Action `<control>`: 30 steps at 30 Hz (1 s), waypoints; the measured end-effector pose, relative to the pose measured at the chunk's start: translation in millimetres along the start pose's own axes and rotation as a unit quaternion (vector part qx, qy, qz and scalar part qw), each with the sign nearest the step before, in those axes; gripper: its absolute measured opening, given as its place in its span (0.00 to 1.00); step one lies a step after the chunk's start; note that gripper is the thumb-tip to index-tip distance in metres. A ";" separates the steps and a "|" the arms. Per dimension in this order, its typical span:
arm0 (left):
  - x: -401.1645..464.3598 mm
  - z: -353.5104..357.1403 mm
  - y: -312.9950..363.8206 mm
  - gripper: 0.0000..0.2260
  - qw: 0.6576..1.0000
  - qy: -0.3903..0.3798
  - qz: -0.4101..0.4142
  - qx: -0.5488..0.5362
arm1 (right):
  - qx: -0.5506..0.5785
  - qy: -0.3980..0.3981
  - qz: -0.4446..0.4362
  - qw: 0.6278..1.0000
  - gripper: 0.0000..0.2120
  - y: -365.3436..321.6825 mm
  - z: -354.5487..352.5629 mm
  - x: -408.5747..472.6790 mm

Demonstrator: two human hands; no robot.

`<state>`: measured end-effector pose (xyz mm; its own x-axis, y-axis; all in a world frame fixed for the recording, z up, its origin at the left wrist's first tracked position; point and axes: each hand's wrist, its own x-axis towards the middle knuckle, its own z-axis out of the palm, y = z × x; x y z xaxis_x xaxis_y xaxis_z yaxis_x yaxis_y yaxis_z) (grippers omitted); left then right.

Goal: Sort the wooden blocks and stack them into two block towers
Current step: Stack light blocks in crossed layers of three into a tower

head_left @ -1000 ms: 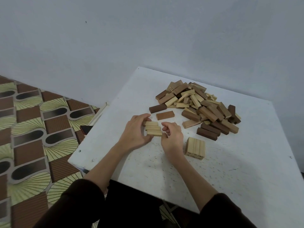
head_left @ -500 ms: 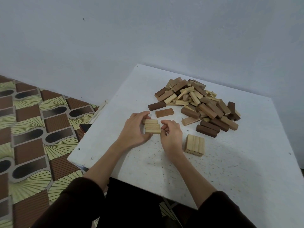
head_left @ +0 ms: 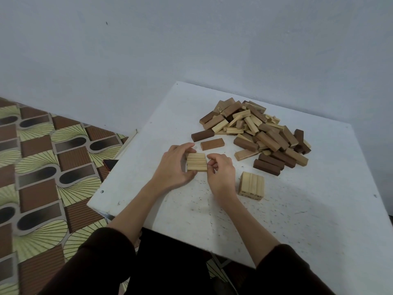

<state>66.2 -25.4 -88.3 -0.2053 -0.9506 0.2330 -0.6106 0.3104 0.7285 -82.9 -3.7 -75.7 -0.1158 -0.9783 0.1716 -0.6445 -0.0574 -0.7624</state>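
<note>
Three light blocks, centre frame on the desk, sit pinched between left hand and right hand; uneven squeezing could skew the row, judging by loose edges

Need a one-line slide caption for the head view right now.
Both hands, left and right, square a row of pale wooden blocks on the white table, beside the mixed pile.

You have two hands, three light blocks between them, and four more right of them.
</note>
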 end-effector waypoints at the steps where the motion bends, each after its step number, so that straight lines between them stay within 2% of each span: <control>1: 0.2 0.1 0.0 0.31 1.000 -0.001 0.000 0.001 | 0.001 0.000 0.001 1.000 0.14 0.0 -0.1 -0.1; 21: -0.3 -0.2 1.8 0.31 1.000 -0.004 0.002 0.001 | -0.010 -0.012 0.003 1.000 0.13 0.6 0.8 0.8; 30: -2.0 -2.8 6.5 0.32 1.000 -0.013 -0.007 0.003 | 0.012 0.012 -0.001 1.000 0.11 -1.6 -1.2 -1.5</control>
<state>64.8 -21.5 -82.2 -0.2156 -0.9546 0.2054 -0.6185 0.2963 0.7277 -82.6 -1.9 -74.0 -0.1322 -0.9733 0.1877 -0.6268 -0.0646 -0.7765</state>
